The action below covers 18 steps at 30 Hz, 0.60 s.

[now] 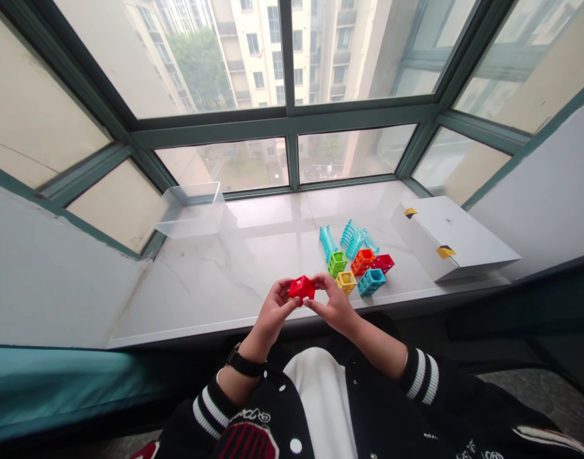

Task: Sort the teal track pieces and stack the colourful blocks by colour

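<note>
A red toy block (301, 288) with openings in its faces is held above the front edge of the sill. My left hand (273, 308) grips its left side, thumb at the bottom and fingers behind. From the right, my right hand (334, 305) pinches the same block between thumb and fingers. Just beyond my right hand stand a yellow block (346, 282), a green block (337, 262), an orange block (363, 261), a blue block (371, 282) and a dark red block (383, 263). Behind these lie clear turquoise track pieces (352, 238) with ribbed sides.
A clear plastic bin (191, 210) stands at the back left of the marble-patterned sill (215, 274). On the right sits a white box (457, 236) with yellow-and-black tabs. Green-framed windows (292, 121) enclose the sill. A teal curtain (57, 389) hangs at lower left.
</note>
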Each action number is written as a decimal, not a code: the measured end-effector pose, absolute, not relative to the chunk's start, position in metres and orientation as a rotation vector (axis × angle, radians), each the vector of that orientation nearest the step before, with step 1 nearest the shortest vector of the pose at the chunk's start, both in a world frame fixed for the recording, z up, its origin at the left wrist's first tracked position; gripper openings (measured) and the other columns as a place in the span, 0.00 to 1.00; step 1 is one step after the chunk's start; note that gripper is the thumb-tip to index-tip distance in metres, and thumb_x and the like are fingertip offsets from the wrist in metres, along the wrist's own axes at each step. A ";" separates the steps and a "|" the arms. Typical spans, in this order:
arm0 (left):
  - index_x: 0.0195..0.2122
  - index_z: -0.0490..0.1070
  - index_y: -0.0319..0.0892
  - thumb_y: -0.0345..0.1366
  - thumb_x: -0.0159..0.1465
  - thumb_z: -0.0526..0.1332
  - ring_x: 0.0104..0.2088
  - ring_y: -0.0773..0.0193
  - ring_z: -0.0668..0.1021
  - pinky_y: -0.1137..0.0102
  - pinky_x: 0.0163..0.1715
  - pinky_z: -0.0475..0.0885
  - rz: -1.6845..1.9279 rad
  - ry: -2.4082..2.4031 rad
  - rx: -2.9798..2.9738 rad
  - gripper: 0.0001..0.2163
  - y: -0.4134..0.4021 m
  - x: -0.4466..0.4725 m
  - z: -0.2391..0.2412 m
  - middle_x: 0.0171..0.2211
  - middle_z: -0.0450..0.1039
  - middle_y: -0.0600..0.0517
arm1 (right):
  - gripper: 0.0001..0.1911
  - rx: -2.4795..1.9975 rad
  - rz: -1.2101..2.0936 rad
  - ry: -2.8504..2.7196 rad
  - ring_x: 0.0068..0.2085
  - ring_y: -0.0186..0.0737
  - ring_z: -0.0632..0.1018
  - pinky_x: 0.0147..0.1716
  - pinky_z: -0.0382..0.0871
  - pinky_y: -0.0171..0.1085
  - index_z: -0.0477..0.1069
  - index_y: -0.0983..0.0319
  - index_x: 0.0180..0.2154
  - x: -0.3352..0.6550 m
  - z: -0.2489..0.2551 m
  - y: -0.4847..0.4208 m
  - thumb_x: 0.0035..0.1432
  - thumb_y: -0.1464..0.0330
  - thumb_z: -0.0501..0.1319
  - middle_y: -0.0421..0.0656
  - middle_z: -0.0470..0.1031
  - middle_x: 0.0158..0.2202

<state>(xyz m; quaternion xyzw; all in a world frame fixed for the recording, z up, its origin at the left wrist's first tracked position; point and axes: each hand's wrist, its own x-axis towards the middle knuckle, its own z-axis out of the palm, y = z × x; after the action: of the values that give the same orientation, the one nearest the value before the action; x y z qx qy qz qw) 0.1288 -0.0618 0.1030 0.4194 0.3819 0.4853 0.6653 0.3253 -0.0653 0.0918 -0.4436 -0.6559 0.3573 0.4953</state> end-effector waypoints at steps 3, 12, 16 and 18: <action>0.52 0.70 0.43 0.38 0.59 0.76 0.45 0.59 0.82 0.68 0.42 0.75 1.092 0.828 0.818 0.23 -0.062 0.133 0.102 0.47 0.81 0.46 | 0.31 -1.046 0.913 -1.572 0.56 0.52 0.80 0.57 0.77 0.52 0.66 0.55 0.60 0.325 0.091 -0.065 0.61 0.53 0.72 0.49 0.76 0.55; 0.55 0.75 0.40 0.41 0.67 0.66 0.47 0.59 0.81 0.65 0.47 0.76 1.059 0.583 0.479 0.18 -0.065 0.137 0.107 0.49 0.80 0.46 | 0.36 -0.931 1.056 -1.587 0.63 0.53 0.75 0.58 0.77 0.52 0.62 0.52 0.69 0.325 0.093 -0.066 0.64 0.59 0.70 0.51 0.72 0.64; 0.48 0.78 0.38 0.45 0.67 0.65 0.39 0.60 0.80 0.65 0.45 0.76 1.018 0.531 0.380 0.16 -0.065 0.141 0.102 0.39 0.81 0.47 | 0.33 -0.890 1.147 -1.562 0.65 0.53 0.74 0.60 0.76 0.53 0.64 0.52 0.69 0.325 0.094 -0.066 0.66 0.60 0.68 0.50 0.70 0.66; 0.46 0.79 0.39 0.48 0.66 0.65 0.37 0.60 0.80 0.64 0.43 0.75 0.995 0.519 0.368 0.17 -0.066 0.142 0.099 0.36 0.80 0.48 | 0.33 -0.867 1.208 -1.559 0.65 0.53 0.74 0.62 0.75 0.53 0.64 0.52 0.69 0.327 0.095 -0.065 0.66 0.59 0.68 0.50 0.69 0.68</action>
<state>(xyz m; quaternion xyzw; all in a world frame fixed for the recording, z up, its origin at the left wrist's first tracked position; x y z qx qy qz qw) 0.1418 -0.0657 0.0986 0.1737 0.2449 0.4691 0.8305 0.3272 -0.0653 0.0949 -0.3543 -0.6373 0.4937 0.4739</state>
